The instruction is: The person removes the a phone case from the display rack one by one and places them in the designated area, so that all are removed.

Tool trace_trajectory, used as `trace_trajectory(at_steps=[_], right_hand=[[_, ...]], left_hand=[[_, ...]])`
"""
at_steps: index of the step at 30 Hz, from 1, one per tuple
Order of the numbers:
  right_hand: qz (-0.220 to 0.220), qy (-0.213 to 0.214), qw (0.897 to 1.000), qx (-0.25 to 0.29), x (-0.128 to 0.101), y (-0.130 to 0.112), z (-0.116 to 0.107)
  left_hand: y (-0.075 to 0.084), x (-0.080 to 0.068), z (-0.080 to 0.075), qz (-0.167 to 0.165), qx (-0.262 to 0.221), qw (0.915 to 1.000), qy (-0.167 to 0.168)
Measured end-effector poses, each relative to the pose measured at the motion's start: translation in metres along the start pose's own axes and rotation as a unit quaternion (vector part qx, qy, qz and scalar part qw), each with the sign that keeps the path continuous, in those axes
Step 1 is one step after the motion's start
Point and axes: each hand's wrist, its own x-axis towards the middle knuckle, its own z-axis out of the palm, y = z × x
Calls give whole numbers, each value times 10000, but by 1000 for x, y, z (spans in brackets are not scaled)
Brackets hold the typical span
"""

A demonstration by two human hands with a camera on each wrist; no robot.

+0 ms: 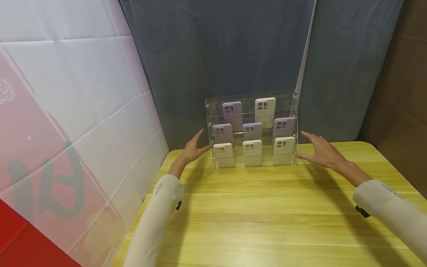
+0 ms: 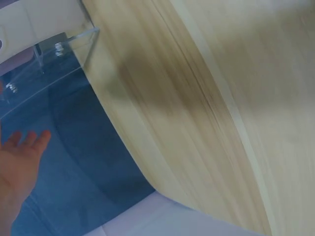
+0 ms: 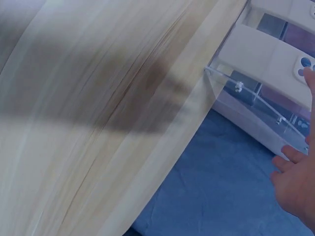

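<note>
A clear acrylic tiered stand point(image 1: 251, 97) stands at the back of the wooden table, with several phone cases in its rows. A purple case point(image 1: 237, 118) and a white case point(image 1: 265, 111) fill the top row. Purple ones such as this case point(image 1: 252, 131) occupy the middle row; the bottom row has white ones, including this case point(image 1: 252, 152). My left hand point(image 1: 192, 150) is beside the stand's left side, fingers extended and thumb apart. On the opposite side, my right hand point(image 1: 321, 151) is spread likewise. Whether either thumb touches the acrylic, I cannot tell.
The wooden table point(image 1: 247, 218) has rounded back corners. A dark grey curtain point(image 1: 253, 48) hangs behind it. White and pink printed fabric point(image 1: 100, 89) borders the left, and a brown panel point(image 1: 400, 96) the right.
</note>
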Motion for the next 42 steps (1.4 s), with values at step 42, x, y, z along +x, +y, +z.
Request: trace_trajectory(at_steps=[42], right_hand=[[-1032,1993,9668,1224,18,-14,40]], left_hand=[[11,26,31,-505,-2329,9688,681]])
